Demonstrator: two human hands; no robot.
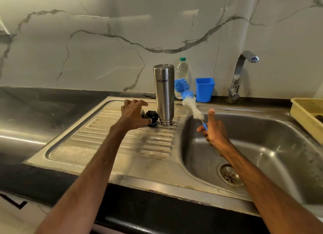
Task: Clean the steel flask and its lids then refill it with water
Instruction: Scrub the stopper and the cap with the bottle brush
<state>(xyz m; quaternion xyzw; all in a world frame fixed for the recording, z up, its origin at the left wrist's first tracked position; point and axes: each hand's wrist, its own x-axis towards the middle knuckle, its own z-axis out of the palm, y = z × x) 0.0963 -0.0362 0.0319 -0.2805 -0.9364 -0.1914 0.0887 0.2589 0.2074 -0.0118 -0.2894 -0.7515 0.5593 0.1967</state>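
Marble-look wall, dark counter, and a well-used steel sink with a ribbed drainboard [122, 146] on the left of the basin [262, 137]. The steel flask [164, 97] is standing mouth-down on the ribs (logo reads upside down), which I'd guess is so it drains. A black lid [152, 117] sits just beside it, to its left. The left hand [133, 114] is spread loose right at that lid, thumb side almost on it, not gripping anything; can't tell if it's actually touching. There's a glint of metal under the palm, maybe the other lid, too hidden to say. The right hand [214, 129] is wrapped around the blue handle of a bottle brush [190, 106], thumb up, held over the basin edge so drips land in the sink, bristles leaning toward the flask. A tap [239, 73], a blue cup [204, 90] and a plastic bottle [182, 69] sit along the back.
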